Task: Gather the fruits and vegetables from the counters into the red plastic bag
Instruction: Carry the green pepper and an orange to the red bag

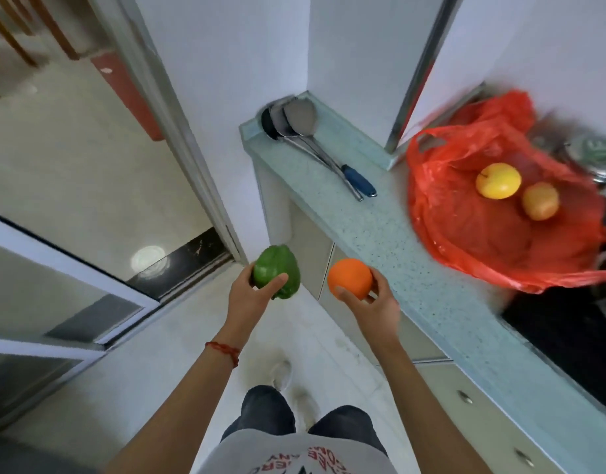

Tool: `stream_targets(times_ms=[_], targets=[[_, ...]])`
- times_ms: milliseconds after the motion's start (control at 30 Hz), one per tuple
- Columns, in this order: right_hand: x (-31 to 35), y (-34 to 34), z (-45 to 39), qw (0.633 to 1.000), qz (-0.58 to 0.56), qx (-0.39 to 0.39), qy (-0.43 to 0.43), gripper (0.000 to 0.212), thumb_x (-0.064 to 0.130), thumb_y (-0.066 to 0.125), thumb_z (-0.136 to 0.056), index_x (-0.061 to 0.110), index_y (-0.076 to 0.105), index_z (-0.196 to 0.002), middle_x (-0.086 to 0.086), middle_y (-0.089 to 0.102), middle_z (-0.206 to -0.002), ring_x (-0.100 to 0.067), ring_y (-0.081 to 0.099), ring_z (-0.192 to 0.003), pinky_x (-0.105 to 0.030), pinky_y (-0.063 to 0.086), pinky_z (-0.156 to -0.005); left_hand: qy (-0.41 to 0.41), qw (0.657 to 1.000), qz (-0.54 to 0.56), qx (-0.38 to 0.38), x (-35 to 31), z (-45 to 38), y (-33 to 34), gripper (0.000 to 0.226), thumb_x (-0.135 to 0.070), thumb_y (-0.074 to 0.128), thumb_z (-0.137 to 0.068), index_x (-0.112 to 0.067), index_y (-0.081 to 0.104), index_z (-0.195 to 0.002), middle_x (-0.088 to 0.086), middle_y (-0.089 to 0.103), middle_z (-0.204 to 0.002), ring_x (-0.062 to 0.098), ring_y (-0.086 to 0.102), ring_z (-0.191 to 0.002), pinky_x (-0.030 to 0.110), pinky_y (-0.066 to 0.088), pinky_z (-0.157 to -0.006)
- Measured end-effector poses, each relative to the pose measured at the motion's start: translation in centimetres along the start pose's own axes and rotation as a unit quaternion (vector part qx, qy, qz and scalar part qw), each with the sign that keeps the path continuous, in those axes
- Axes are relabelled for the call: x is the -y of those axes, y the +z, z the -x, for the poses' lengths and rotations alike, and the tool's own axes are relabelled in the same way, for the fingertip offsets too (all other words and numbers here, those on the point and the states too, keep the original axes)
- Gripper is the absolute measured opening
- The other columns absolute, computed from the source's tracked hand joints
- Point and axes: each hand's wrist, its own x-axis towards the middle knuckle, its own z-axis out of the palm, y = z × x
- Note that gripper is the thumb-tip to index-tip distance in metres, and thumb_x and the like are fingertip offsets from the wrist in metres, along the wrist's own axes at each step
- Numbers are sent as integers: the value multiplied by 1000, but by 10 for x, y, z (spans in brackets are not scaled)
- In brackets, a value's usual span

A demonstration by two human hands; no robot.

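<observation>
My left hand grips a green bell pepper in front of me, above the floor. Beside it, my right hand holds an orange, just left of the counter's front edge. The red plastic bag lies open on the pale blue counter at the right. A yellow apple and a reddish-yellow fruit sit inside it.
Metal ladles and a spatula with a blue handle lie on the counter's far end by the white wall. A black stovetop sits right of the bag. A sliding glass door and an open doorway are to the left.
</observation>
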Motion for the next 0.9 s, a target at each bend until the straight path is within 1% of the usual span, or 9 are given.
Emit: stream_targets(times_ms=[133, 233, 267, 333, 400, 467, 567, 800, 900], targets=[[-2, -10, -2, 994, -20, -95, 39, 75, 28, 80, -68, 19, 44, -133, -7, 52, -129, -23, 55, -110, -33, 48, -89, 19, 995, -21, 99, -19, -27, 23, 40, -20, 72, -76, -10, 58, -112, -1, 60, -95, 4, 55, -81, 6, 45, -53], [-1, -16, 2, 985, -31, -157, 61, 74, 29, 79, -70, 18, 43, -134, -7, 52, -130, -23, 56, -109, -29, 46, -85, 29, 986, -46, 160, -31, -42, 41, 51, -31, 76, -70, -12, 57, -113, 2, 61, -99, 14, 59, -88, 17, 45, -65], [-1, -18, 5, 981, -36, -176, 70, 74, 29, 78, -70, 18, 43, -135, -8, 52, -130, -22, 57, -107, -28, 45, -83, 38, 981, -59, 179, -35, -46, 47, 55, -35, 76, -67, -12, 58, -114, 3, 62, -100, 17, 59, -90, 18, 44, -65], [-2, -23, 10, 972, -52, -214, 82, 74, 28, 78, -71, 17, 43, -135, -8, 52, -130, -19, 56, -100, -28, 45, -82, 57, 972, -77, 216, -41, -49, 58, 50, -31, 76, -71, -12, 58, -113, 2, 60, -99, 14, 58, -85, 12, 42, -61], [-3, -28, 17, 963, -68, -246, 91, 73, 28, 78, -71, 17, 43, -134, -9, 52, -129, -17, 54, -96, -28, 46, -81, 69, 961, -80, 256, -46, -51, 70, 40, -23, 72, -77, -12, 58, -113, 0, 60, -96, 3, 55, -79, 5, 43, -55], [-4, -35, 23, 954, -80, -272, 102, 73, 28, 78, -71, 18, 43, -134, -9, 52, -129, -17, 54, -95, -29, 46, -80, 78, 950, -80, 292, -50, -50, 80, 34, -22, 70, -78, -16, 58, -109, -4, 60, -92, -4, 53, -79, 1, 42, -53], [-8, -46, 30, 942, -87, -303, 112, 72, 27, 78, -72, 19, 43, -134, -8, 52, -127, -17, 55, -96, -27, 45, -79, 101, 939, -88, 318, -55, -48, 96, 31, -21, 71, -78, -12, 59, -105, -3, 62, -90, 3, 57, -81, 2, 42, -53], [-15, -77, 25, 931, -92, -334, 115, 72, 27, 77, -72, 20, 42, -134, -6, 51, -128, -16, 54, -95, -26, 43, -78, 121, 925, -91, 349, -67, -40, 136, 31, -24, 70, -78, -17, 58, -105, -10, 59, -87, -2, 53, -80, 1, 42, -55], [-18, -93, 15, 931, -89, -334, 116, 72, 28, 77, -72, 20, 42, -134, -6, 51, -129, -16, 54, -95, -26, 43, -77, 115, 925, -85, 352, -74, -37, 155, 31, -25, 71, -77, -19, 57, -104, -11, 59, -88, -3, 53, -81, 8, 44, -56]])
